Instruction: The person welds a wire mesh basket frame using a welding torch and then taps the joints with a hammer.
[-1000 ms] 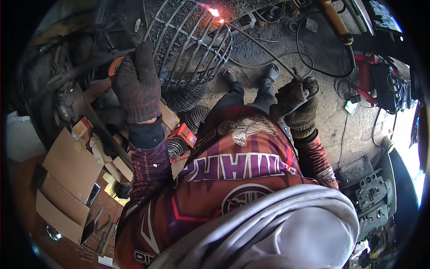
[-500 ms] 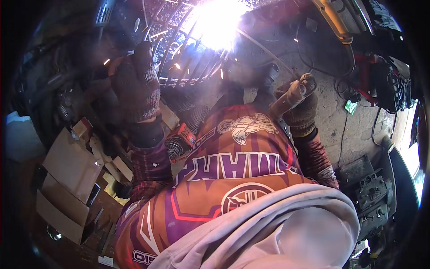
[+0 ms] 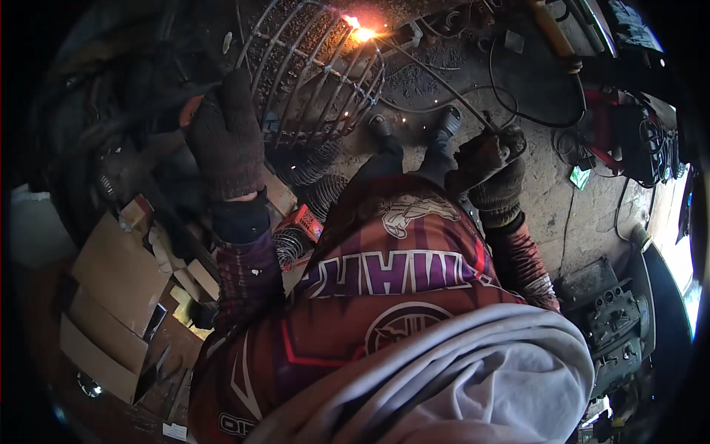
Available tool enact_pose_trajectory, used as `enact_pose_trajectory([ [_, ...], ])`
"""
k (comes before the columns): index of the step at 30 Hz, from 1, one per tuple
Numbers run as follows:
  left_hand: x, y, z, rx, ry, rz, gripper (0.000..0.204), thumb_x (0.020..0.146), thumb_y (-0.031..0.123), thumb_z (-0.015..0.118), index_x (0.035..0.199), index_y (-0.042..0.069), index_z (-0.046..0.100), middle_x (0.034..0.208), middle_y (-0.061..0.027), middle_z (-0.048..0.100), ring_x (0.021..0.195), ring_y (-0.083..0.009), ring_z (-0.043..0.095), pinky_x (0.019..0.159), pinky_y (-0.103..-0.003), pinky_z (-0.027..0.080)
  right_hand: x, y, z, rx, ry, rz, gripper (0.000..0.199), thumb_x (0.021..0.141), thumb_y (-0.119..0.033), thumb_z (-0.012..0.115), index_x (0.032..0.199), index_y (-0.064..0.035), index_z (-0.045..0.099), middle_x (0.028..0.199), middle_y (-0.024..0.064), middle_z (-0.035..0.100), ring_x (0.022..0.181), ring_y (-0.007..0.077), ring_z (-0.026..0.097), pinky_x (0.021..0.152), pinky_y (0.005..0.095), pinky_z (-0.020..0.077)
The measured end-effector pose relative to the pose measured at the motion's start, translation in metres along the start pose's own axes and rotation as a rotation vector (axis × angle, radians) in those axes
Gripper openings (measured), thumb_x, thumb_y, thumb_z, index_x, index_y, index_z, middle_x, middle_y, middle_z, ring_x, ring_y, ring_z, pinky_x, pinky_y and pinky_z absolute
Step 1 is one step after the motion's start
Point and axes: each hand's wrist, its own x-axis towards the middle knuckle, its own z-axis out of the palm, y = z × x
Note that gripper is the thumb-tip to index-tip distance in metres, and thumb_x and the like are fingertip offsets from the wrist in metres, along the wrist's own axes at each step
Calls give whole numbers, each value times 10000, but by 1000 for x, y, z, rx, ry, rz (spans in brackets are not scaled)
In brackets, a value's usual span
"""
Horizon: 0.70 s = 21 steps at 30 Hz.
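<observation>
My right hand [image 3: 501, 191], in a dark knitted glove, is closed round a welding electrode holder [image 3: 477, 164]. A long thin electrode [image 3: 452, 92] runs from it up and left to a curved cage of welded metal rods [image 3: 327, 69]. At the cage's far edge an orange glow [image 3: 361, 32] burns near the electrode's tip, with small sparks below. My left hand [image 3: 226, 144], gloved too, is raised beside the cage's left side with its fingers closed. An orange patch [image 3: 191, 111] shows at its left edge; what it grips is hidden.
Coiled wire [image 3: 325, 194] and a red box [image 3: 305, 222] lie by my legs. An opened cardboard box [image 3: 118, 274] is at left. Cables [image 3: 510, 107] loop over the floor at right, near a yellow tool [image 3: 555, 33]. Metal machinery [image 3: 617, 318] stands at lower right.
The blinding white arc has shrunk to a small orange glow, so the cage, floor and my feet show clearly. Both hands have stayed almost in place.
</observation>
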Motion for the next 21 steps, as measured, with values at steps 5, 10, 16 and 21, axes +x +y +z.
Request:
enact_pose_trajectory([
  [5, -8, -7, 12, -40, -23, -10, 361, 781, 79, 697, 1138, 98, 647, 918, -121, 650, 785, -299, 637, 678, -408, 502, 1, 1, 3, 28, -5, 75, 335, 856, -193, 675, 1117, -36, 536, 917, 113, 656, 830, 221, 659, 735, 338, 538],
  [10, -15, -15, 23, -50, -10, -7, 348, 808, 123, 675, 1151, 83, 638, 922, -117, 656, 784, -263, 639, 677, -387, 509, -1, 10, 2, 75, -32, 205, 544, 751, -268, 754, 1221, -67, 571, 1051, 112, 667, 984, 278, 661, 852, 353, 508],
  [16, -8, -2, 13, -332, -94, -287, 330, 990, 281, 510, 993, -16, 655, 794, -65, 635, 663, -114, 579, 581, -300, 478, 8, -4, -2, -322, -119, -12, 576, 746, -308, 729, 1249, -107, 534, 1125, 97, 608, 984, 299, 632, 808, 370, 508],
  [21, -14, -20, 10, -478, -297, -263, 440, 769, 95, 613, 1182, -44, 551, 1147, -138, 595, 997, -214, 576, 855, -341, 466, 21, -40, -1, -639, -68, -384, 372, 780, -225, 735, 1072, -91, 547, 954, 47, 604, 840, 220, 624, 714, 371, 505],
])
